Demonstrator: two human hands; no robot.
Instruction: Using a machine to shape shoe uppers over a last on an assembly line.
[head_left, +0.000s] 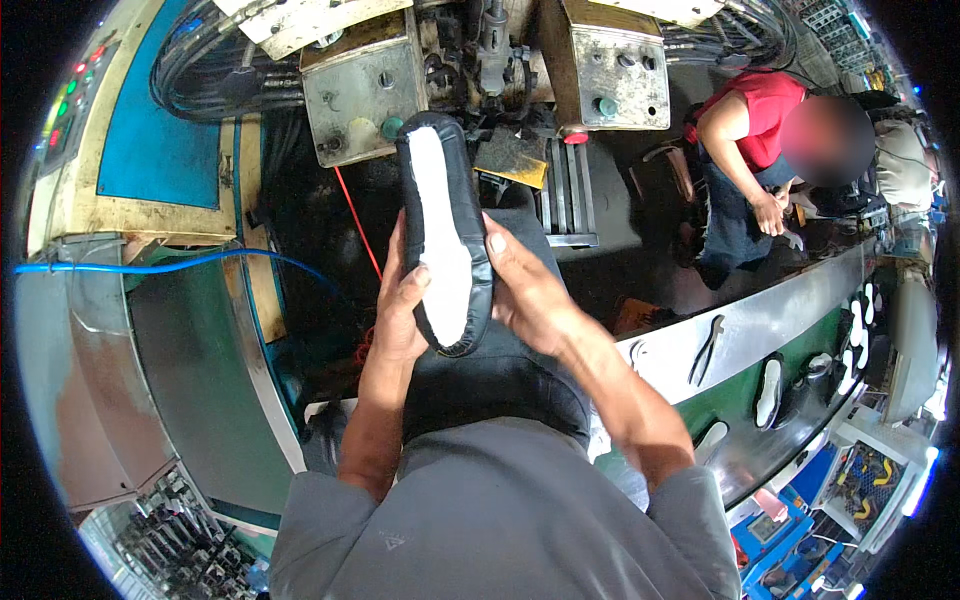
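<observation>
A black leather shoe upper (440, 230) is turned bottom up in front of my body, with its long white insole board facing me. Black leather is gathered in pleats round the near end of the board. My left hand (402, 310) grips the left side, its thumb lying on the edge of the white board. On the opposite side my right hand (525, 285) holds the shoe, thumb up along the leather. The fingers under the shoe are mostly hidden. The far end of the shoe points toward the machine (493, 60).
Control boxes (365, 100) with buttons flank the machine. At right runs a green conveyor belt (740, 400) carrying shoes and white-soled pieces; pliers (707, 350) lie on its metal edge. A seated person in red (750, 120) works beyond. A blue hose (180, 262) crosses the left.
</observation>
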